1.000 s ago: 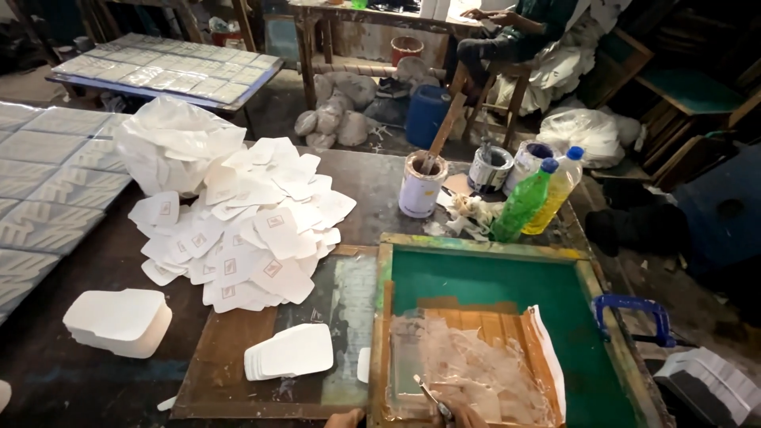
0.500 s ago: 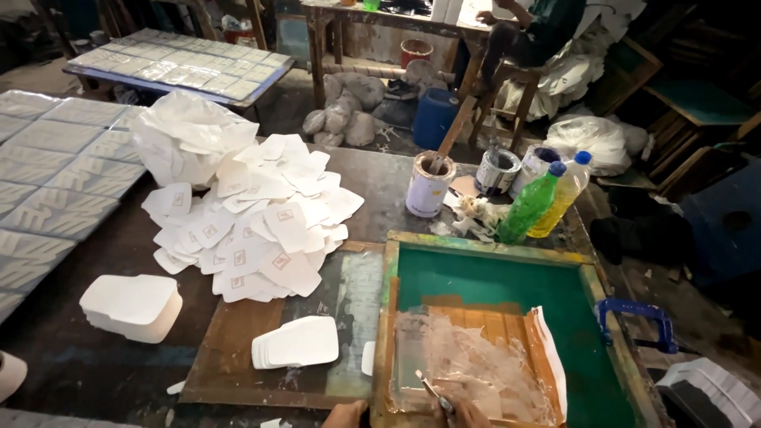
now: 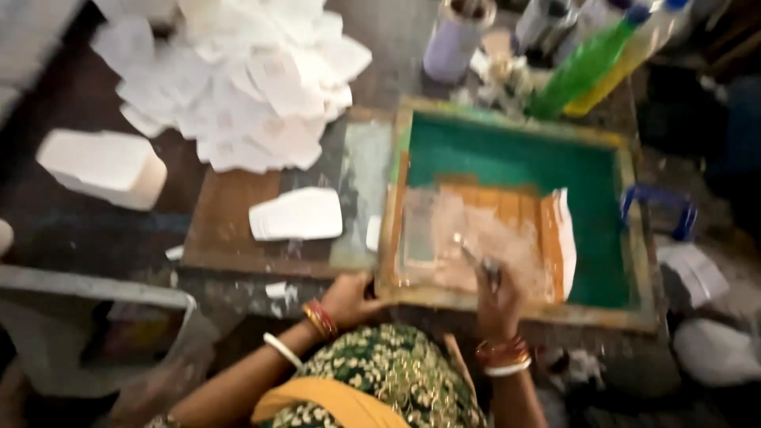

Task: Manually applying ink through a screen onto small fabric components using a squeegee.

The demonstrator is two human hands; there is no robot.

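A wooden screen-printing frame (image 3: 630, 230) with green mesh lies flat on the table. My left hand (image 3: 349, 299) grips its near left corner. My right hand (image 3: 498, 297) is inside the frame at the near edge, shut on a thin tool (image 3: 474, 257) whose tip rests on the orange taped patch of the mesh. A small stack of white paper cut-outs (image 3: 296, 214) lies on the brown board (image 3: 226, 222) left of the frame. The frame is blurred.
A heap of printed white cut-outs (image 3: 254, 87) covers the far table. A thicker white stack (image 3: 103, 166) sits at left. A purple can (image 3: 456, 40), green and yellow bottles (image 3: 583, 67) stand behind the frame. A blue clamp (image 3: 658, 208) sits at right.
The view has tipped down and closer. My arms and both hands have come into view at the frame's near edge. The workshop behind the table has left the view.
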